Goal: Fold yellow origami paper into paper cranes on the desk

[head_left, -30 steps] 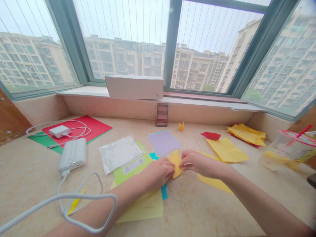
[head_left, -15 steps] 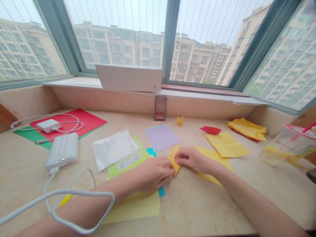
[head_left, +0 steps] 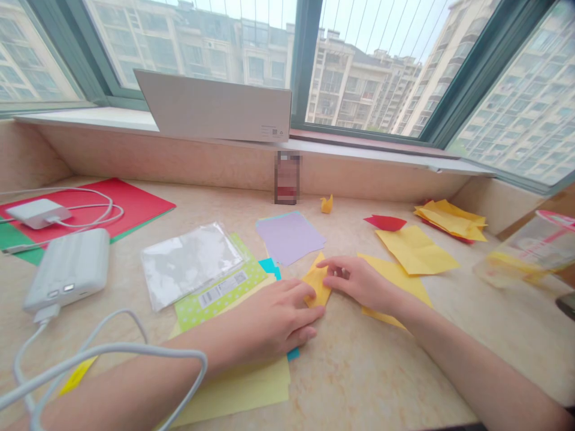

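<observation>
A small folded piece of yellow paper lies on the stone counter between my hands. My left hand holds it from the left, fingers bent over its lower left side. At its right edge, my right hand has the index finger and thumb on the paper, the other fingers curled. Close by my left wrist are pale yellow sheets and a bit of blue paper. Under my right forearm lies a yellow sheet, with another yellow sheet behind it.
A lilac sheet, a small yellow folded figure and a red folded piece lie farther back. A white power bank with cables stands left, beside a clear plastic packet. A plastic cup lies right.
The view has shifted down and turned a little, so the left-hand things sit farther left. The fingers of my right hand have opened slightly at the paper's edge; both hands stay at the paper.
</observation>
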{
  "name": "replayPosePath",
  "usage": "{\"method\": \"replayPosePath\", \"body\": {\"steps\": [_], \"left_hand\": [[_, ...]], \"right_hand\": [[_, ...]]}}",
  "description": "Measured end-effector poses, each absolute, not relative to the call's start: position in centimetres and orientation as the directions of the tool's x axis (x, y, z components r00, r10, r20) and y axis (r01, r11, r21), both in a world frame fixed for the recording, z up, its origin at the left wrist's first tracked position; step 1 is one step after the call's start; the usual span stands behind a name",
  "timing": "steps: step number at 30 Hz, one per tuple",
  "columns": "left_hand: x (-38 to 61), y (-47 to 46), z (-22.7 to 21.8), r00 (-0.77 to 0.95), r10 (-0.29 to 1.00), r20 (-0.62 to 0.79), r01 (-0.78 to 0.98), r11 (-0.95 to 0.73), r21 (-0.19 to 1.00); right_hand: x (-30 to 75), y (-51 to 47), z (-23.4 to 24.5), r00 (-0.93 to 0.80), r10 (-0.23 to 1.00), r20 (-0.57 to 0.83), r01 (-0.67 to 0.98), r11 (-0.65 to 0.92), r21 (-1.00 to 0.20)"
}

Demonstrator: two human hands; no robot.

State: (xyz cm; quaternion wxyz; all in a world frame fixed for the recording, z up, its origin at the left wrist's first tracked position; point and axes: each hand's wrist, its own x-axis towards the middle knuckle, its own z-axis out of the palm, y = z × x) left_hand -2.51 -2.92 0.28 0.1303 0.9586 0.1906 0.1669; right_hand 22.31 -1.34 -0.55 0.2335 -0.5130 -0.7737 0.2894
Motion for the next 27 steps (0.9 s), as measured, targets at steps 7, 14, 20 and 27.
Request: {"method": "replayPosePath", "body": {"steps": [7, 14, 20, 27], "left_hand": [[-2.76, -2.96, 0.72, 0.904, 0.377, 0.202, 0.323, -0.911, 0.258], [-2.91, -2.73, 0.4, 0.897, 0.375, 0.235, 0.299, -0.905, 0.304], [-2.9, -2.93, 0.49, 0.9, 0.347, 0.265, 0.274, -0.921, 0.277], [-2.52, -2.98, 0.54, 0.913, 0.332, 0.239, 0.286, -0.936, 0.206]], "right_hand": [[22.23, -1.04, -1.12, -0.337, 0.938, 0.081, 0.666, 0.299, -0.684], [22.2, -1.03, -1.08, -0.368, 0.924, 0.1, 0.638, 0.33, -0.696], [21.91, -1.2, -0.93, -0.437, 0.885, 0.162, 0.648, 0.434, -0.626], [21.54, -1.17, -1.09, -0.428, 0.885, 0.182, 0.67, 0.446, -0.593]]}}
